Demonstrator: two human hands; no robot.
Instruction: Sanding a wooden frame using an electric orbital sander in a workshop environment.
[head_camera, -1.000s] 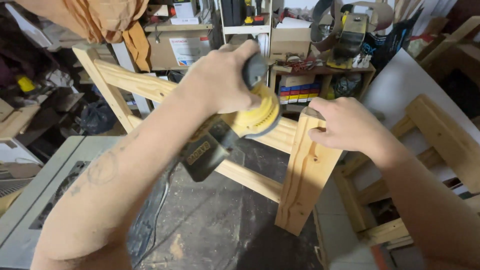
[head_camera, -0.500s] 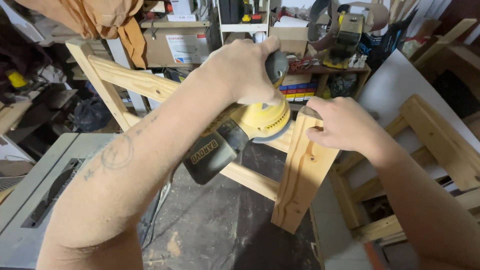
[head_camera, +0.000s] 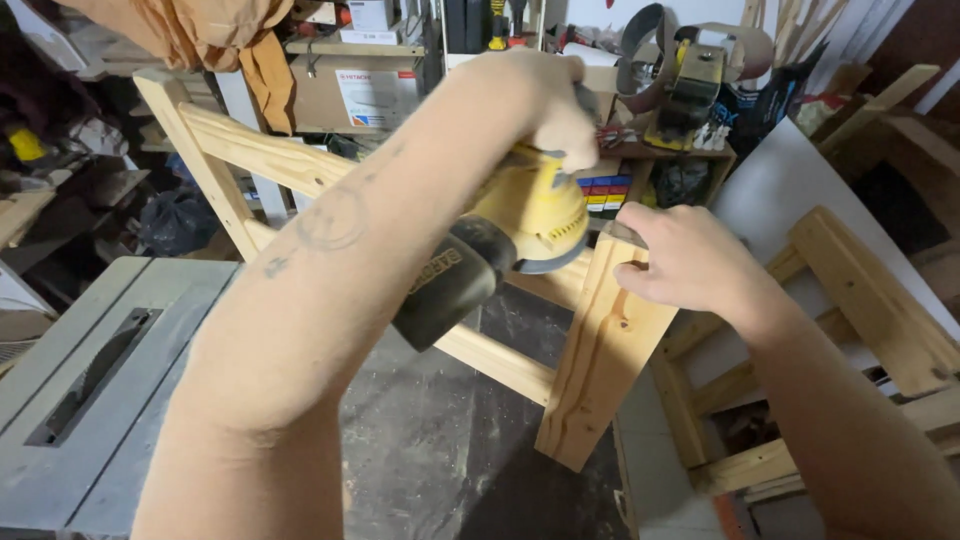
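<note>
The left hand (head_camera: 535, 100) is closing down over the top of a yellow orbital sander (head_camera: 530, 215), fingers wrapped around its domed cap, and is pressing its pad against the upper rail of a pale wooden frame (head_camera: 250, 155). The sander is sitting at the corner where that rail meets an upright leg (head_camera: 605, 350), its dark dust canister (head_camera: 445, 285) trailing back under the forearm. It is looking compact but fairly weighty for one hand, hard-shelled and likely buzzing, so the palm-over-the-cap hold seems the soundest place to take it; the canister looks a poorer grip.

The right hand (head_camera: 685, 260) is lying on the top end of the leg, fingers curled over its edge and clamped on the wood, steadying it. The frame is looking stiff and solid, rough rather than slippery, and easiest to hold by a rail or leg end.

Counting: one sander, one canister, two hands. In the frame being worked, two rails are showing, running back to a far post, with the one near leg. A second similar wooden frame (head_camera: 860, 300) is standing just to the right. At lower left a grey table saw (head_camera: 110, 330) is sitting, and behind, cluttered shelves (head_camera: 350, 48) are holding boxes and tools.
</note>
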